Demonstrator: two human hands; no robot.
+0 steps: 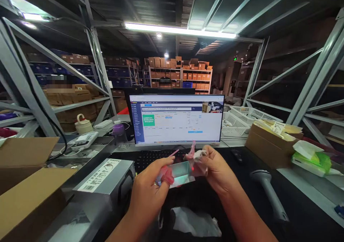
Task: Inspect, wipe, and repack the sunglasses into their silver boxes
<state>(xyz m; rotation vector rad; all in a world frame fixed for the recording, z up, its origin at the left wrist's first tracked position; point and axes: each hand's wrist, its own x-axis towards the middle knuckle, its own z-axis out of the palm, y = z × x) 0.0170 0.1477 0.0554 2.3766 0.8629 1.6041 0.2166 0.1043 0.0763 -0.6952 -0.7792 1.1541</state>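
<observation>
Two hands: my left hand (149,191) and right hand (217,172), fingers clamped on opposite ends of the clear bag (181,174).
Bag: held just before the keyboard (158,159), above the desk (236,184).
Right side: scanner (266,190), well apart from my fingers.

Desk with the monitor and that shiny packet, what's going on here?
A person holds a shiny, clear plastic packet between both hands above a dark desk. The left hand grips one end, beside some pink material. The right hand grips the other end, with a crumpled white piece at its fingers. Beyond them are a black keyboard and a lit monitor. A handheld barcode scanner lies to the right, and warehouse shelves stand behind.
</observation>
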